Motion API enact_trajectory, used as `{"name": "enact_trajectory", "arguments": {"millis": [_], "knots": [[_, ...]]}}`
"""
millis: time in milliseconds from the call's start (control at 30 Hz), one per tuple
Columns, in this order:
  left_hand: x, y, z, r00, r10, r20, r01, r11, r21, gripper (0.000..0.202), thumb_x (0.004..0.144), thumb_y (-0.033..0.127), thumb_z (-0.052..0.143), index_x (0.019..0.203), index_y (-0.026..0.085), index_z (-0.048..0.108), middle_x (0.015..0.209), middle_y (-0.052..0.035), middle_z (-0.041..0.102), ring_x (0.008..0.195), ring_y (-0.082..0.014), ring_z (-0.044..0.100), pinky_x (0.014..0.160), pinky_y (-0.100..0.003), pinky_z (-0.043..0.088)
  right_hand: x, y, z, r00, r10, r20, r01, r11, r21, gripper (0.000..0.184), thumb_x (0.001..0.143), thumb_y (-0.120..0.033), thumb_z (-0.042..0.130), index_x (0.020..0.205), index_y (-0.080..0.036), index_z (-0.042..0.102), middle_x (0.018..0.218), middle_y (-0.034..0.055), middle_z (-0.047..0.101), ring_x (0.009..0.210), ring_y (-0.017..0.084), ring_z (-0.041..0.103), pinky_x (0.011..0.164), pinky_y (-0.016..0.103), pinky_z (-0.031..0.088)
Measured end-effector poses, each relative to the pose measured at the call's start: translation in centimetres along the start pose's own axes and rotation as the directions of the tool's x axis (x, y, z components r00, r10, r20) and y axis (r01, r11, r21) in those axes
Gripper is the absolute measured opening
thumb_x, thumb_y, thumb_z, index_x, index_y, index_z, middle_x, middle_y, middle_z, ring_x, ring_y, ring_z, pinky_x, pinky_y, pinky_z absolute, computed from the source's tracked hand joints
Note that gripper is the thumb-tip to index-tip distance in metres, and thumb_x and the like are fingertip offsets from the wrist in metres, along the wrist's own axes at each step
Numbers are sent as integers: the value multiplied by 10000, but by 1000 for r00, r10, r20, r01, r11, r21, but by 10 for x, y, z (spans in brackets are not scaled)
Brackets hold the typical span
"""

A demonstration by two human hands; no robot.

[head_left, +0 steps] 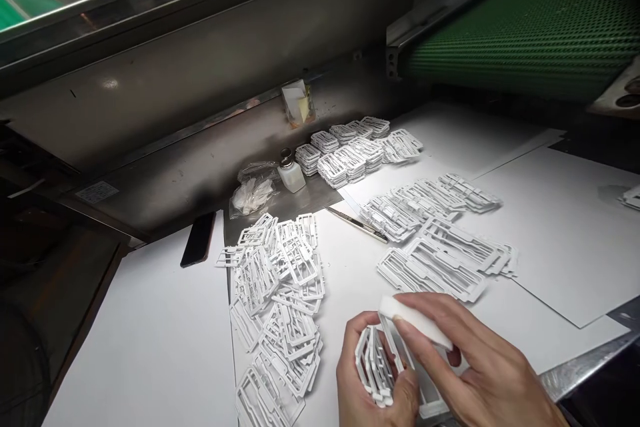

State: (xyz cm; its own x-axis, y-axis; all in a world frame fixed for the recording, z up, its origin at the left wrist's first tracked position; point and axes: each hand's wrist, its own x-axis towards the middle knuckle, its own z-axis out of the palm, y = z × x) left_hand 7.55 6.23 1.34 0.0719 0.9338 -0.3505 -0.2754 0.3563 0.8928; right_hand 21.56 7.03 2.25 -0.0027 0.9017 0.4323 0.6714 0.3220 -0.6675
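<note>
In our left hand (349, 373) we grasp white frames (373, 365), long axis eleven-to-five o'clock; our right hand (483, 363) pinches the white pad (416, 321) near their upper end.

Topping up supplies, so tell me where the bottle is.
In the head view, the bottle stands slightly left of centre, between the clear plastic bag and the stacked white frames.

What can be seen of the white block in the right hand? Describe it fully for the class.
The white block is a plain, matte bar with softened corners, perhaps foam or sponge; no markings show. The right hand pinches it between thumb and fingers, which partly cover it. It slants down toward the picture's lower right, above the left hand, and appears to touch the upper end of a white frame.
</note>
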Motion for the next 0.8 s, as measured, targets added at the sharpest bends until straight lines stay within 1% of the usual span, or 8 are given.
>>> {"name": "enact_trajectory", "arguments": {"millis": [67,167,267,333,433,533,733,800], "knots": [[-4,-2,-2,1000,-8,-25,8,1000,-21,662,608,512,805,1095,157,532,670,8,546,593,-120,447,596,-251,375,-1,4,-1,997,-73,14,74,994,-86,290,963,-378,508,1243,-305,524,1160,-11,617,951,128,631,678,141,536],[-7,-5,-9,1000,-15,-22,13,998,-55,685,603,510,807,1118,158,525,697,-15,581,618,-135,492,628,-261,393,-10,21,-7,986,161,-50,-166,979,-116,325,903,-539,542,1144,-327,596,866,-42,674,447,93,536,414,183,475],[-7,-7,-15,1000,-16,10,17,994,-107,691,591,480,822,1120,152,522,720,-25,594,654,-149,525,659,-268,403,-22,35,-11,825,564,31,-563,818,116,521,754,-684,623,1107,-300,639,533,-42,555,370,127,472,282,187,377],[-6,-8,-17,999,-16,41,21,990,-138,682,599,464,824,1118,148,513,717,-21,595,652,-143,527,657,-262,396,-30,38,-8,732,670,127,-674,685,275,598,707,-706,650,1112,-266,640,703,16,655,606,206,635,387,199,490],[-6,-7,-17,997,-8,79,20,988,-152,667,618,437,822,1117,136,499,722,-24,608,654,-134,520,649,-254,390,-40,34,3,680,691,244,-692,494,527,537,743,-639,680,1121,-263,609,1171,56,636,875,236,666,682,239,585],[-7,-4,-16,997,-15,79,29,982,-185,754,642,380,819,1238,149,419,754,-19,639,692,-145,549,678,-258,408,-44,27,13,644,702,304,-679,340,651,574,717,-594,736,1156,-256,585,1281,74,572,971,254,637,790,268,576],[-11,1,-14,995,-70,67,83,970,-229,763,648,316,822,1267,135,414,734,-6,658,663,-133,553,662,-248,421,-44,23,17,658,656,371,-675,295,676,521,771,-572,698,1176,-266,579,1320,62,543,1078,275,599,870,284,549],[-11,0,-15,996,-80,49,89,968,-236,766,638,322,827,1262,138,422,747,-12,660,689,-149,569,680,-260,436,-48,21,15,682,646,343,-677,381,630,464,807,-558,665,1177,-293,576,1179,38,632,1021,270,632,835,283,568]]}}
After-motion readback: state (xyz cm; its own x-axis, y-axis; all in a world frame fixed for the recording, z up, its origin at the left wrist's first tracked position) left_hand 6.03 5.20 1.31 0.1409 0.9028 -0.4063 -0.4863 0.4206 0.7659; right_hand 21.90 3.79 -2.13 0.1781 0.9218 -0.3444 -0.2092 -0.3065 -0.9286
